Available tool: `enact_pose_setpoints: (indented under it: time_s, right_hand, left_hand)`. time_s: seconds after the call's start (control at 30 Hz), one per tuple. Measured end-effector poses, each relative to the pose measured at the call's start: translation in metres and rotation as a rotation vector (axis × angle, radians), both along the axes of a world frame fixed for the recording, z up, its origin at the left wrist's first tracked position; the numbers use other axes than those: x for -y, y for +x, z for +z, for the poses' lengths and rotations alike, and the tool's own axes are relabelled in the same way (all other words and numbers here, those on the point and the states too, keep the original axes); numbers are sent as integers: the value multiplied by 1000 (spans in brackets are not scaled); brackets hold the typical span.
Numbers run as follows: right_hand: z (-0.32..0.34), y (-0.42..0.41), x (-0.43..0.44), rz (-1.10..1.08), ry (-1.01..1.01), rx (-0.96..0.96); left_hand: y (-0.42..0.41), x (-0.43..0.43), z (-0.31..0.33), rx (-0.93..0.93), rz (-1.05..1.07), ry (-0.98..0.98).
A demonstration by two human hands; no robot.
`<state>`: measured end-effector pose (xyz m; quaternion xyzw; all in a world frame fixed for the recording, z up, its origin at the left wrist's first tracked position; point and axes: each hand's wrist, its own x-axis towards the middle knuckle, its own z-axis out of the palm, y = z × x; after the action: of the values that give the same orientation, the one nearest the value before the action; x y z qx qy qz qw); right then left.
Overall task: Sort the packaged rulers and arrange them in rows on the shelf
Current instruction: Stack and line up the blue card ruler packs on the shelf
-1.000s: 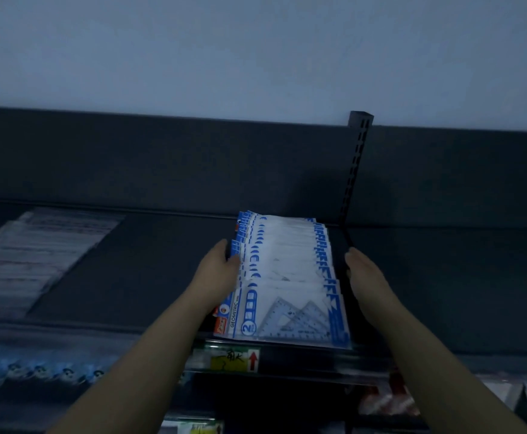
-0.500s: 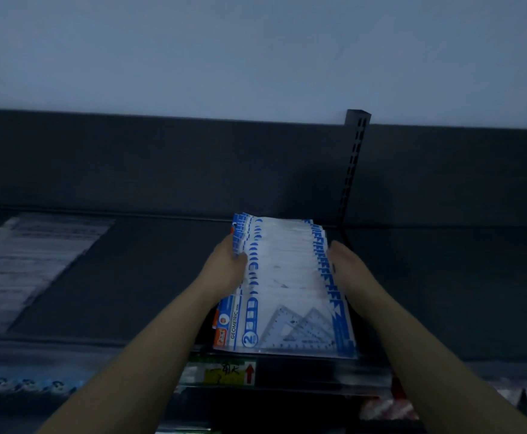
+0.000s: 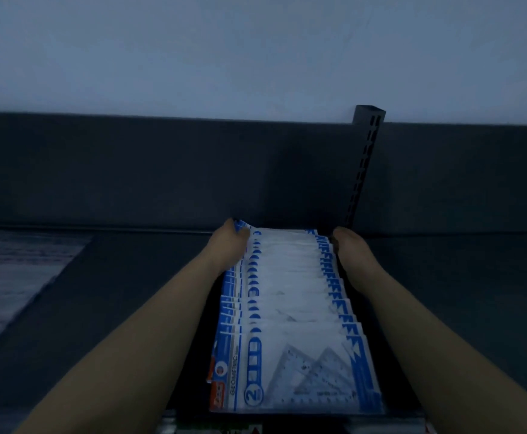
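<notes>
A row of several overlapping white-and-blue packs of geometric rulers (image 3: pixel 290 311) lies on the dark shelf (image 3: pixel 124 296), running from the front edge toward the back panel. My left hand (image 3: pixel 229 247) presses against the left side of the row near its far end. My right hand (image 3: pixel 351 252) presses against the right side at the same depth. The fingers of both hands lie along the pack edges; their tips are hard to make out in the dim light.
A second flat batch of pale packs (image 3: pixel 8 277) lies at the shelf's left. A slotted upright post (image 3: pixel 364 164) rises from the back panel (image 3: pixel 162 170) just behind my right hand. Price labels show below the shelf's front edge.
Both hands have slid farther back along the sides of the row, from its middle to its far end. The view has moved closer to the shelf.
</notes>
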<state>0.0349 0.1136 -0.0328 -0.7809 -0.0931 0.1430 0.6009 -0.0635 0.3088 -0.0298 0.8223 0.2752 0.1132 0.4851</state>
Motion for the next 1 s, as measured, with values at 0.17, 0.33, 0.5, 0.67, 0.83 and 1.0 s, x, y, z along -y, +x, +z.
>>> enact_pose_setpoints:
  time_s: [0.17,0.33,0.5,0.67,0.83,1.0]
  right_hand:
    - [1,12,-9,27,33,-30]
    - [-4,3,1,17,29,28]
    - [-7,-30,17,165,28,56]
    - [0,-65,35,246,7,108]
    - [-7,-92,55,240,33,29]
    - [-13,-106,65,266,-111,198]
  left_hand:
    - [7,-4,-6,34,-14,-70]
    - [-6,-8,-8,72,2,-38]
    - [-28,6,-11,33,-75,45]
    - [-65,26,-19,4,-88,84]
    - [-108,57,-29,70,-117,70]
    - [-127,76,-33,117,-111,176]
